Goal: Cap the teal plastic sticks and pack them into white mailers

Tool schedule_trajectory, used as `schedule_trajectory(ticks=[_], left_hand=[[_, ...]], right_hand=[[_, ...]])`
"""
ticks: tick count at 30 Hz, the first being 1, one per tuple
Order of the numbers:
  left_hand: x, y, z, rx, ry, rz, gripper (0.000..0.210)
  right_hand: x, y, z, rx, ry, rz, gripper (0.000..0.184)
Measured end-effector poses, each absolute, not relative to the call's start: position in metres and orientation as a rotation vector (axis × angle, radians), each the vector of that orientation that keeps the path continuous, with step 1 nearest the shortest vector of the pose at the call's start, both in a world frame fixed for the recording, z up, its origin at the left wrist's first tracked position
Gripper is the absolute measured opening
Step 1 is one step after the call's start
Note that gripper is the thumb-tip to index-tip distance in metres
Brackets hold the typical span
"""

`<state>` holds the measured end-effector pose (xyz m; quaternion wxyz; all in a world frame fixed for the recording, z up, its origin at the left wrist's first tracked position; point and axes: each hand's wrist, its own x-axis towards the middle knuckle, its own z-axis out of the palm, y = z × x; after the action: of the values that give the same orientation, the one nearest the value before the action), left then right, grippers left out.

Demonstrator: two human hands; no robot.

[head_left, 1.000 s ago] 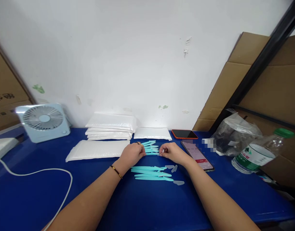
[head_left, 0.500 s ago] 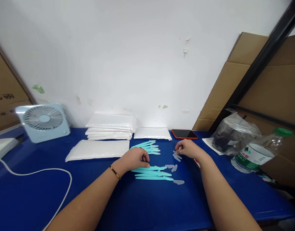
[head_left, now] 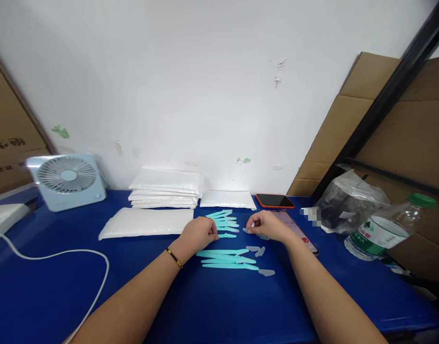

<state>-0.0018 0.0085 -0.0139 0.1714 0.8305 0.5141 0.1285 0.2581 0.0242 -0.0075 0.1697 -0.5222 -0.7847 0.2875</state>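
Your right hand [head_left: 264,225] has come back left, pinching a clear cap [head_left: 248,231] beside the teal stick [head_left: 226,235] your curled left hand [head_left: 200,233] holds mid blue worktop [head_left: 43,286], white wall behind.

- Left hand [head_left: 199,233]: knuckles up, fingers curled inward, ring and wrist bracelet showing.
- Right hand [head_left: 265,225]: fingertips pinched together, pointing left.
- Both forearms bare, converging forward, hands near, apart.

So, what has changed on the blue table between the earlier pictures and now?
The right hand, which had moved out to the right half a second ago, came back left and pinches a small clear cap. The left hand moved back up to the far teal pieces and holds one. The near teal row, loose caps, phones, mailers and fan stayed put.
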Motion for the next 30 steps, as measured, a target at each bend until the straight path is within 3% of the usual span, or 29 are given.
schedule_trajectory(ticks=[25,30], left_hand=[[0.0,0.014,-0.017,2.388,1.451,0.422,0.016],[0.004,0.014,-0.017,2.483,1.495,0.467,0.012]], right_hand=[[0.228,0.017,-0.01,-1.316,-2.286,0.846,0.015],[0.215,0.016,-0.01,-1.305,-2.25,0.71,0.014]])
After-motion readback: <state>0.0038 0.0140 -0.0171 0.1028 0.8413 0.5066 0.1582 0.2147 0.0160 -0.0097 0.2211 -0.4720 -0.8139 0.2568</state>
